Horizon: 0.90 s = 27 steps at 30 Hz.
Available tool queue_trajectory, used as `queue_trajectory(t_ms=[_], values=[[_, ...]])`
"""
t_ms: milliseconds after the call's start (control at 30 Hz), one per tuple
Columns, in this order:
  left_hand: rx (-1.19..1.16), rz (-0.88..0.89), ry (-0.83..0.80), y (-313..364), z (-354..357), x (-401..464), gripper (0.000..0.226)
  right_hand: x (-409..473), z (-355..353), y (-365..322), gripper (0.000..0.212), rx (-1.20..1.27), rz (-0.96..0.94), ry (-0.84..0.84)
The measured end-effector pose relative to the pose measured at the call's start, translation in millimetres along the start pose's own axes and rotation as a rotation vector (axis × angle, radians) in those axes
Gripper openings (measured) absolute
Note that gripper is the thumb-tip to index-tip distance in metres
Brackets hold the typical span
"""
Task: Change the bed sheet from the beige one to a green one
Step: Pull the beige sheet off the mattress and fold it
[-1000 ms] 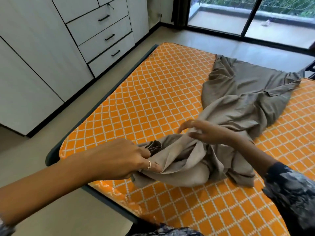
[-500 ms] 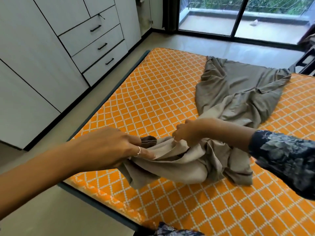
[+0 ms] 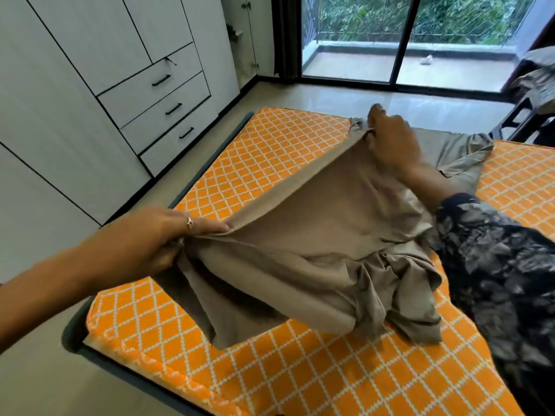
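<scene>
Left hand (image 3: 150,244) pinches the near edge of the beige sheet (image 3: 315,235); right hand (image 3: 393,142) grips the far edge, stretching a span above the orange mattress (image 3: 255,163), remainder bunched below. Risk: loose folds could drag and snag on the mattress corner, or an edge could slip from either pinch. Count: one beige sheet, one mattress, two hands. No green sheet in view.
</scene>
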<state>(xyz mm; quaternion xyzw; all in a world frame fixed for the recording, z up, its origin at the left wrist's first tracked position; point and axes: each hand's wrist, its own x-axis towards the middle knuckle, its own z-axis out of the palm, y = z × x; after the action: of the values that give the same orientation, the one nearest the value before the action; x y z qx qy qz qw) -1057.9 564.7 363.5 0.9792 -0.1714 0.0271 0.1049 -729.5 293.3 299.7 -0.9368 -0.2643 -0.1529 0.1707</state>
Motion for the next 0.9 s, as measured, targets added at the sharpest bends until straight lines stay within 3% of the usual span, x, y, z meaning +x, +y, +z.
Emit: queue_trajectory(t_ms=[33, 100, 167, 267, 333, 400, 467, 567, 633, 733, 833, 900], values=[[-0.021, -0.021, 0.029, -1.8, -0.4, 3.2, 0.074, -11.7, 4.5, -2.2, 0.033, -0.032, 0.012, 0.075], [0.005, -0.035, 0.063, -5.2, -1.2, 8.4, 0.067, -43.9, 28.5, -5.9, 0.038, -0.112, -0.082, 0.072], [0.024, -0.062, 0.06, -10.8, 0.8, 9.1, 0.063, -76.9, 69.0, 1.7, 0.039, -0.122, -0.223, -0.122], [-0.024, -0.146, 0.0, -22.2, 6.0, 3.7, 0.072, -118.4, 97.8, 2.3, 0.04, -0.052, -0.218, -0.587], [-0.046, -0.207, -0.027, -27.6, 8.3, -0.4, 0.086, -132.3, 101.0, -3.1, 0.043, 0.007, -0.209, -0.661], [-0.045, -0.254, -0.039, -34.8, 10.9, -4.9, 0.085, -135.9, 104.5, -3.4, 0.043, -0.117, -0.455, -0.643], [-0.033, -0.292, -0.012, -40.0, 12.8, -10.8, 0.086, -136.6, 112.3, 0.0, 0.035, -0.091, -0.583, -0.671], [-0.05, -0.322, -0.005, -47.4, 17.2, -18.0, 0.086, -132.5, 121.4, 9.4, 0.03, -0.101, -0.906, -0.509], [-0.075, -0.342, -0.012, -49.4, 18.7, -19.5, 0.084, -130.5, 124.0, 8.7, 0.033, -0.119, -1.002, -0.474], [-0.073, -0.364, -0.024, -48.7, 20.4, -18.5, 0.084, -112.6, 125.7, -4.1, 0.027, -0.115, -1.006, -0.483], [-0.068, -0.377, -0.011, -47.2, 20.8, -19.1, 0.085, -78.5, 122.5, -4.2, 0.024, -0.074, -0.745, -0.448], [-0.063, -0.387, -0.007, -48.7, 21.6, -21.8, 0.086, -62.9, 118.9, 2.6, 0.026, 0.006, -0.595, -0.33]])
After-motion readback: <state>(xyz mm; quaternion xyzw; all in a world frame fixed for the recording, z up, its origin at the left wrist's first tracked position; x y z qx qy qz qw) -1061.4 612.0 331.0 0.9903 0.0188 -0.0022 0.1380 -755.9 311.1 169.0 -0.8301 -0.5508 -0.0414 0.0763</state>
